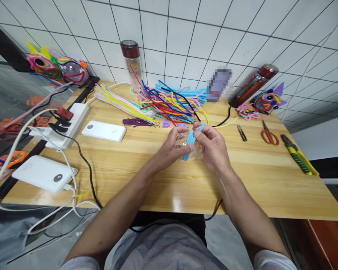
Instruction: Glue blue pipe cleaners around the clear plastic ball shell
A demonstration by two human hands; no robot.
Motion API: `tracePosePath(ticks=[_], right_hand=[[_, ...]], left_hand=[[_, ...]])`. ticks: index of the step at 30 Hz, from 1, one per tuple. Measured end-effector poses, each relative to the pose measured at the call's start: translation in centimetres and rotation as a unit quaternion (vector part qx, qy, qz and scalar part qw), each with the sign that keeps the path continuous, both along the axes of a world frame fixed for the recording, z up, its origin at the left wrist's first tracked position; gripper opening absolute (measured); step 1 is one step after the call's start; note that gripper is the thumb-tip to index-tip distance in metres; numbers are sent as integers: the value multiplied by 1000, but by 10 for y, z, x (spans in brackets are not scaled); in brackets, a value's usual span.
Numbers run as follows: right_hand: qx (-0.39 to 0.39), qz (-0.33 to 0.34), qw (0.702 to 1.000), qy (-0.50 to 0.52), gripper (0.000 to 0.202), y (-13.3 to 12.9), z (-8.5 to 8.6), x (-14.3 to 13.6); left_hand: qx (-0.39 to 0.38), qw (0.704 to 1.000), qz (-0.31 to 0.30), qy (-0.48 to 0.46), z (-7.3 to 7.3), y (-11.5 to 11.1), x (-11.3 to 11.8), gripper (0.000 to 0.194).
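Note:
Both hands meet over the middle of the table, around light-blue pipe cleaners (189, 141) laid side by side against a clear plastic piece whose full shape is hidden. My left hand (173, 145) is closed round the left side, thumb pressed on the blue strips. From the right, my right hand (214, 145) pinches the upper end of a blue strip between thumb and fingers. A small orange spot shows by the right palm. Just beyond the fingers lies a loose heap of coloured pipe cleaners (169, 103).
White power banks (104, 130) and a power strip (70, 123) with trailing cables occupy the left. Snips (241, 132), scissors (269, 135) and pliers (297, 155) lie right. A glass bottle (132, 60), a red thermos (253, 86) and a decorated figure (269, 100) stand along the wall.

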State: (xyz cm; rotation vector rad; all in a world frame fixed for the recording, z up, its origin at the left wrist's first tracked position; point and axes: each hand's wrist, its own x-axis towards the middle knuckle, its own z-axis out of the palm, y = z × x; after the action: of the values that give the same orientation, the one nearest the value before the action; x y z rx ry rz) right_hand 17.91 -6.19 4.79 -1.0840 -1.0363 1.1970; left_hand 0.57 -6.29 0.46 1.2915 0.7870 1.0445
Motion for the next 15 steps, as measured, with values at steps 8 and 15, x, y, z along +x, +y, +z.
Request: tracePosePath(ticks=[8,15], right_hand=[[4,3,1000,-25,28,3,-2,3],[-9,2,1000,-16,32,3,-3,5]], left_hand=[[-45,998,-44,18,13,-2,-1,78],[-72,994,-81,14,28,-6,-5,89]])
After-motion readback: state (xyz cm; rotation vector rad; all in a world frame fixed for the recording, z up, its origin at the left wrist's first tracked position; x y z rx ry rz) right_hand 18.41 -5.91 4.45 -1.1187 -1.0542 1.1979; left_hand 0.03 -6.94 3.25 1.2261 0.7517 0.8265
